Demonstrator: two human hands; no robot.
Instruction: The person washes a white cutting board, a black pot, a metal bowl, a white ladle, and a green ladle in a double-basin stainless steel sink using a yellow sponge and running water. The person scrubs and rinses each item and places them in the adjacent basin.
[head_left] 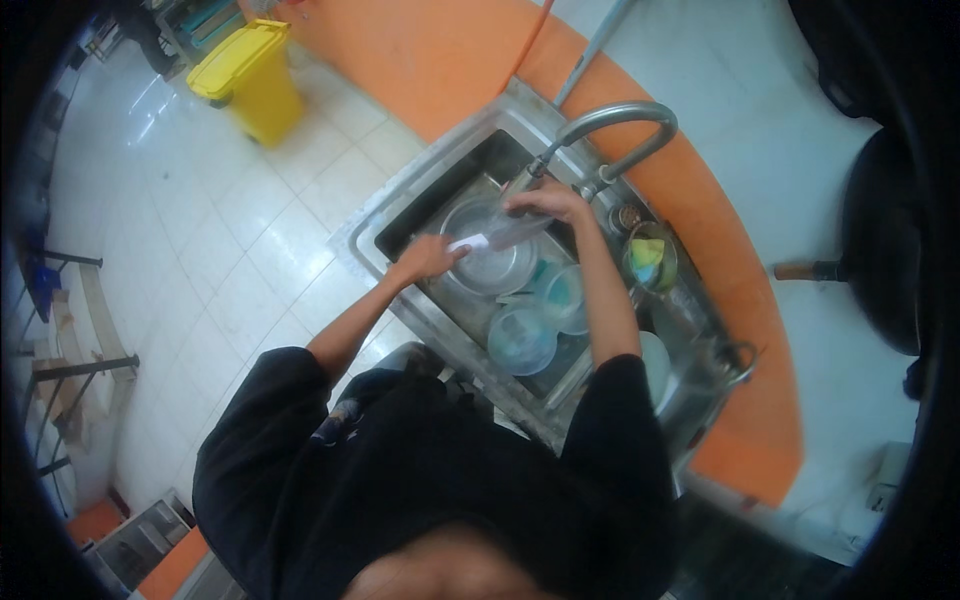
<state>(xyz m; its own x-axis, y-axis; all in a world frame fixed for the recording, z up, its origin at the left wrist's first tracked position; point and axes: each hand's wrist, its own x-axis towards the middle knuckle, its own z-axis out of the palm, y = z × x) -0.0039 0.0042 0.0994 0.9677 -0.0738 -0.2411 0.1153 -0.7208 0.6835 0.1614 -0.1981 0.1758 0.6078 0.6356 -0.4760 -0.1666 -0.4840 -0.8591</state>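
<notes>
My left hand (428,258) is closed round the white handle of what looks like a knife (468,244). Its wide greyish blade is blurred and points right, toward the tap. Just under the tap's spout (523,182), my right hand (550,200) has its fingers curled near the blade's far end. Whether they grip the spout or the blade is hard to make out. Below both hands, a round clear bowl (492,270) lies in the metal sink (395,225). Nearer to me in the basin are a clear container (522,340) and a greenish bowl (562,300).
A yellow-and-blue sponge (648,258) sits in a holder right of the tap. An orange counter edge (745,300) curves round the sink, with a dark wok (885,240) beyond. A yellow bin (258,95) stands on the tiled floor at far left.
</notes>
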